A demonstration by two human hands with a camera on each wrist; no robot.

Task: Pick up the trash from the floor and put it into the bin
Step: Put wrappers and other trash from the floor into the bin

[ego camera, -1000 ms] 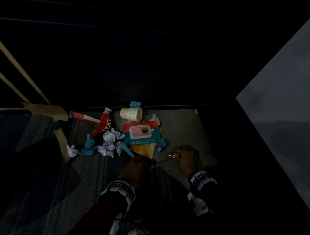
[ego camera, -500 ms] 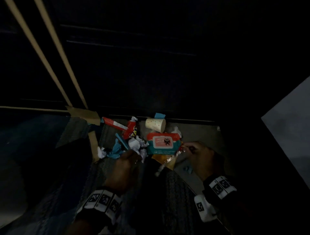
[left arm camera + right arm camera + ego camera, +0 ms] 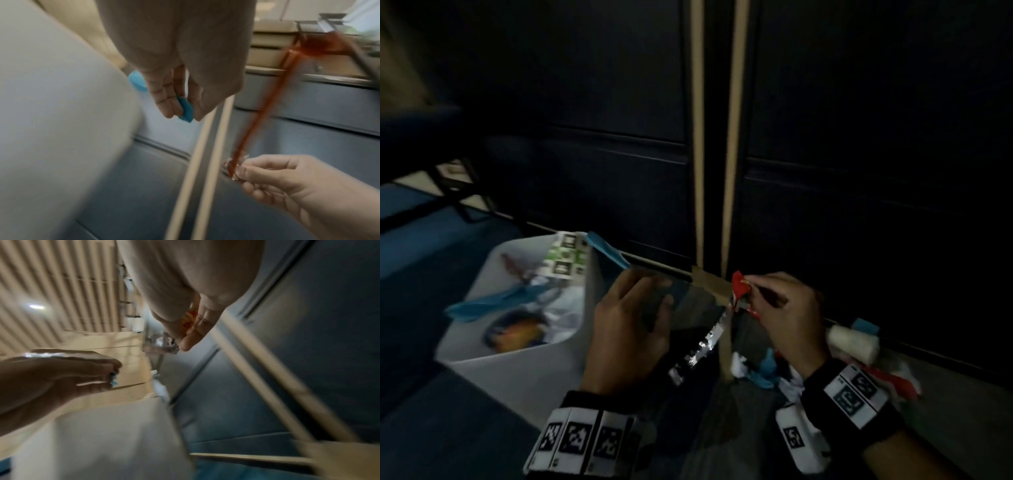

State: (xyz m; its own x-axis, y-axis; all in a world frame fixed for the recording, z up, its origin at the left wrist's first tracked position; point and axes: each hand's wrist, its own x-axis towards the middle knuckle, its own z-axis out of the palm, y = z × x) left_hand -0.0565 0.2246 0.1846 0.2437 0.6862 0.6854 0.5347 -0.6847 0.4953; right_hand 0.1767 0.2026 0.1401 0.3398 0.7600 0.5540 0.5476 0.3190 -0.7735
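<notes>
A white bin (image 3: 524, 363) stands at the left with several pieces of trash inside. My left hand (image 3: 643, 301) hovers just right of its rim and pinches a blue paper strip (image 3: 185, 108) whose far end (image 3: 606, 250) sticks out over the bin's corner. To its right, my right hand (image 3: 753, 294) pinches a red snack wrapper (image 3: 739, 287); the wrapper's silver inner side (image 3: 702, 346) hangs down between both hands. On the floor behind my right wrist lies the remaining pile: a paper cup (image 3: 852, 342), crumpled white paper (image 3: 739, 366) and blue scraps (image 3: 767, 370).
A dark panelled cabinet front (image 3: 859, 171) with two pale vertical strips (image 3: 698, 154) closes off the back. Blue carpet (image 3: 431, 428) runs along the left and front of the bin. A black metal frame (image 3: 465, 185) stands at far left.
Both hands have left the floor pile and moved up and left to the bin, the left with the blue strip, the right with the wrapper. The view swung left, showing the bin.
</notes>
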